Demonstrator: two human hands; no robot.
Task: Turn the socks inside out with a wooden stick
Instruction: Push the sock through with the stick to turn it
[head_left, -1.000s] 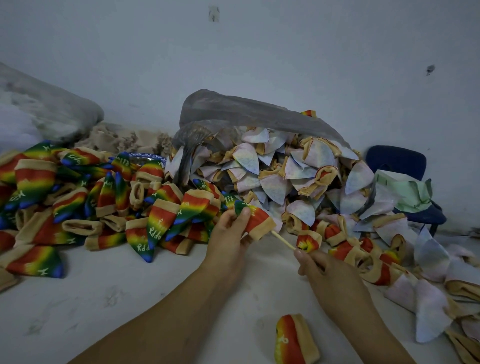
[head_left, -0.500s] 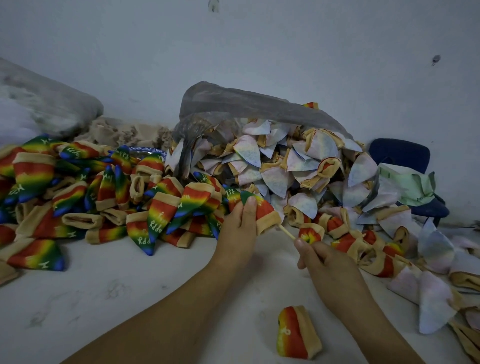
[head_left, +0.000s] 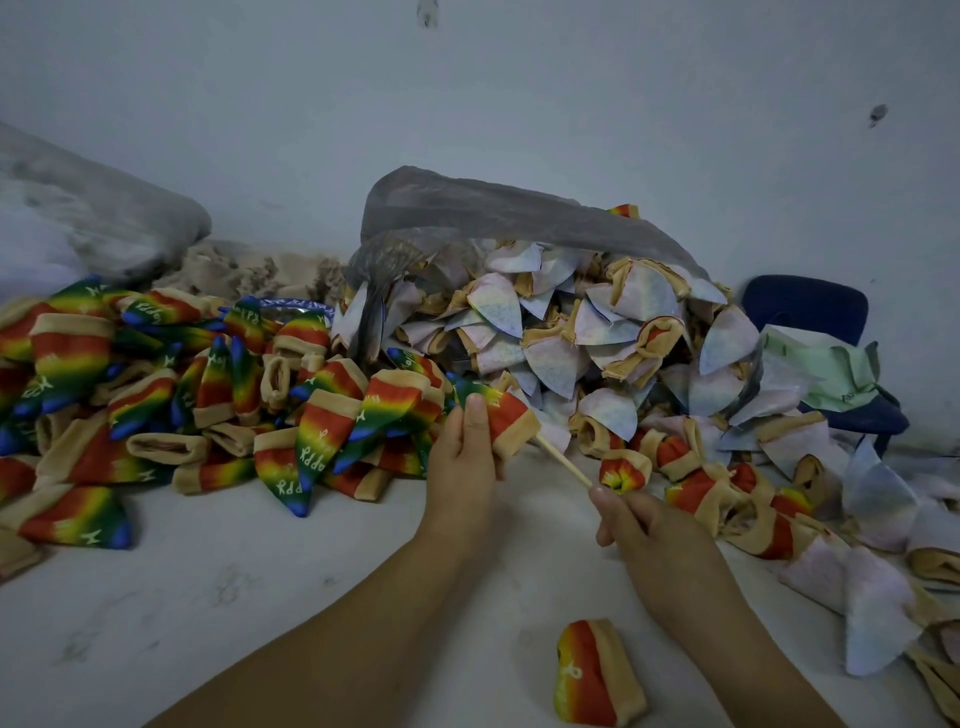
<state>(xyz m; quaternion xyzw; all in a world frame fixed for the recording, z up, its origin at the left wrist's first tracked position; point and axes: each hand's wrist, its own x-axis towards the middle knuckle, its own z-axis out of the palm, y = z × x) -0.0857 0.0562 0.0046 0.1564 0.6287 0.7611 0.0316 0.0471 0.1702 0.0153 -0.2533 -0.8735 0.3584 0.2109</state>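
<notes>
— While our left hand (head_left: 462, 457) is clenched round the rainbow sock (head_left: 496, 413), where does the wooden stick (head_left: 563, 462) lie from it?

— Low and to the right: our right hand (head_left: 649, 535) pinches its near end, its far tip hidden inside the tan cuff. Its long axis slants up-left, along the sock's length, well in from the surface's near edge

— So the left hand is nearer the sock?

— Yes; we'd judge the stick must travel along that line next

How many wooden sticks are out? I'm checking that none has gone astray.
1. The wooden stick runs from the right hand into the tan cuff of the rainbow sock held by the left hand. The sock piles could hide others.
</notes>
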